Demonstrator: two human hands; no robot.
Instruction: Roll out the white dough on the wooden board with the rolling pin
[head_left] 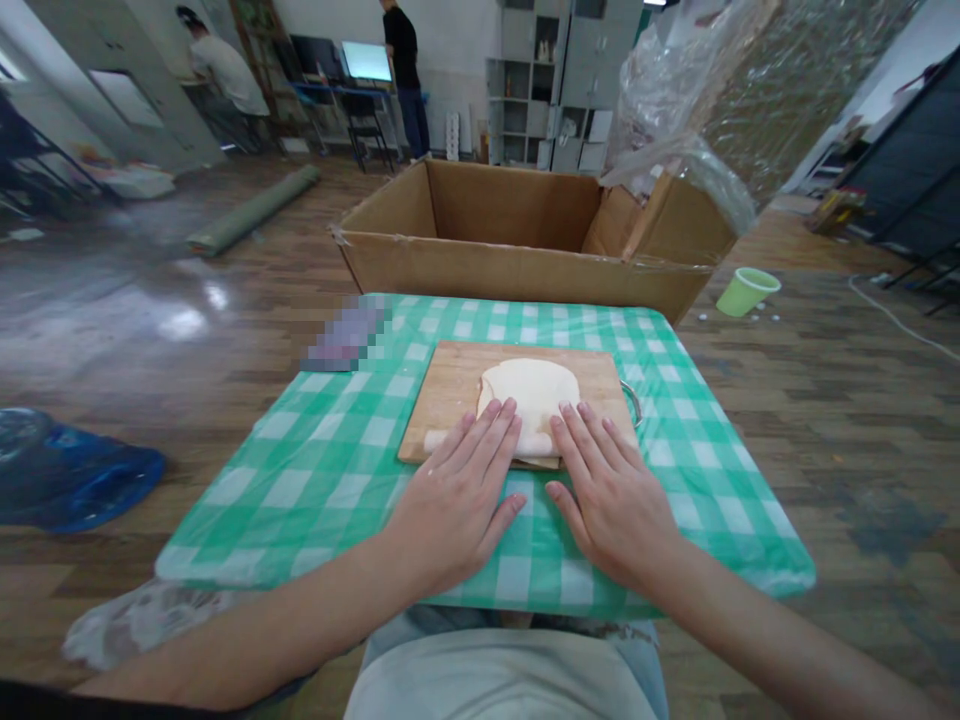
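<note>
A flat sheet of pale dough (531,388) lies on a wooden cutting board (444,385). Across the dough's near edge rests a light rolling pin (534,444). My left hand (469,490) lies over the pin's left part, fingers stretched out flat and thumb apart. Over its right end is my right hand (611,480), also flat with fingers extended. Neither hand wraps around the pin. My hands hide parts of the pin and the board's near edge. A metal ring handle (631,402) shows at the board's right side.
The board is on a table with a green checked cloth (315,480); a blurred flat item (346,335) lies at its far left. Beyond stands a large cardboard box (517,270). A green bucket (748,290) and blue plastic bag (90,475) are on the floor. Two people are farther back.
</note>
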